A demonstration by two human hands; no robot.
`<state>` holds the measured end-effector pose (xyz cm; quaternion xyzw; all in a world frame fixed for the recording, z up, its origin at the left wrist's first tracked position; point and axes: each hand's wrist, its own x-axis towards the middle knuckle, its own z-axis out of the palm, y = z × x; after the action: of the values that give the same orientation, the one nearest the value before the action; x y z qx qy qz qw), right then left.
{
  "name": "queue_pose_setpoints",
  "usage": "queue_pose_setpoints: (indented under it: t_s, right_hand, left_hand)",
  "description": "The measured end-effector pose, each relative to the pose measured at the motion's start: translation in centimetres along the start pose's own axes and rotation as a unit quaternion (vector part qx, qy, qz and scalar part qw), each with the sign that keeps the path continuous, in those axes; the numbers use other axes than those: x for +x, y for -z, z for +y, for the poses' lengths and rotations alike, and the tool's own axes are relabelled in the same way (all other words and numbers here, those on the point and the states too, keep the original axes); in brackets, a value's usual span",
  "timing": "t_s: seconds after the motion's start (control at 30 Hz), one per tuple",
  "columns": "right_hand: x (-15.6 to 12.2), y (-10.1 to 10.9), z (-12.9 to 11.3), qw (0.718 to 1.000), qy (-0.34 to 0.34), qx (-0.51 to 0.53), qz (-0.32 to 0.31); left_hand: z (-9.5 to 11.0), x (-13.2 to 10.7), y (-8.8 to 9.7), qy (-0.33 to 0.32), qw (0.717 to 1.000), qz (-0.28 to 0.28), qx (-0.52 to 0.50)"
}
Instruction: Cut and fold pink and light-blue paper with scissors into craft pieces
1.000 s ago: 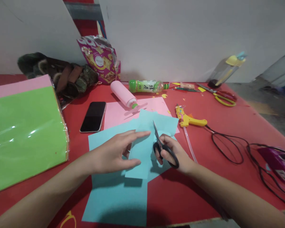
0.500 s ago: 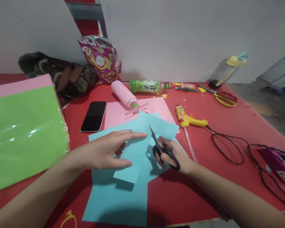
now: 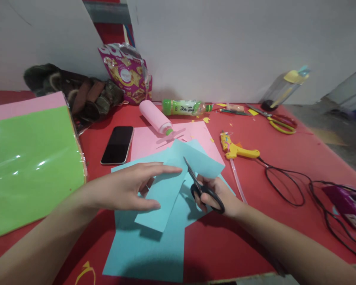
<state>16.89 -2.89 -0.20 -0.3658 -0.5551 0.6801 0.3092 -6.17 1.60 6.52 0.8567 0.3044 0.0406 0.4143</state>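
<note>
My left hand (image 3: 130,188) pinches a small light-blue sheet of paper (image 3: 166,190), thumb under its edge and fingers stretched over it. My right hand (image 3: 218,194) grips black-handled scissors (image 3: 200,186); their blades point up and left into that sheet. Below lies a larger light-blue sheet (image 3: 148,249) on the red table (image 3: 255,221). A pink sheet (image 3: 154,140) lies just behind them.
A black phone (image 3: 118,145) lies left of the pink sheet. A wrapped pack of green and pink paper (image 3: 29,158) fills the left. A pink bottle (image 3: 154,117), green bottle (image 3: 184,107), yellow glue gun (image 3: 234,148), its black cable (image 3: 287,182) and red-yellow scissors (image 3: 280,122) lie behind and right.
The small blue sheet has turned anticlockwise in my left hand, its lower corner swinging left. The scissors have tilted further left and moved slightly down along the paper.
</note>
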Motion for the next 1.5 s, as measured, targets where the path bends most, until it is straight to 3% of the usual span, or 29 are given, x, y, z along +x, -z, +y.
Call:
queue_pose_setpoints:
  t_s: [0.27, 0.4, 0.6, 0.97, 1.23, 1.5]
  right_hand:
    - [-0.1, 0.2, 0.0, 0.999, -0.023, -0.002, -0.040]
    - [0.1, 0.1, -0.1, 0.995, -0.020, 0.056, -0.076]
    - [0.1, -0.4, 0.4, 0.944, -0.103, 0.281, -0.135]
    - [0.0, 0.3, -0.3, 0.903, -0.192, 0.338, -0.185]
    - [-0.3, -0.1, -0.6, 0.895, -0.219, 0.343, -0.184]
    - [-0.1, 0.0, -0.3, 0.928, -0.151, 0.285, -0.185]
  left_hand:
    - [-0.2, -0.4, 0.7, -0.002, 1.000, -0.029, -0.004]
    - [-0.5, 0.0, 0.8, 0.004, 0.999, -0.043, -0.033]
    - [-0.9, 0.4, 0.6, 0.028, 0.998, -0.038, -0.035]
    - [-1.1, 0.0, 0.9, 0.021, 0.998, -0.052, 0.006]
    - [-1.0, 0.1, 0.8, 0.032, 0.999, -0.036, 0.023]
    - [-1.1, 0.0, 0.7, 0.041, 0.998, -0.045, 0.029]
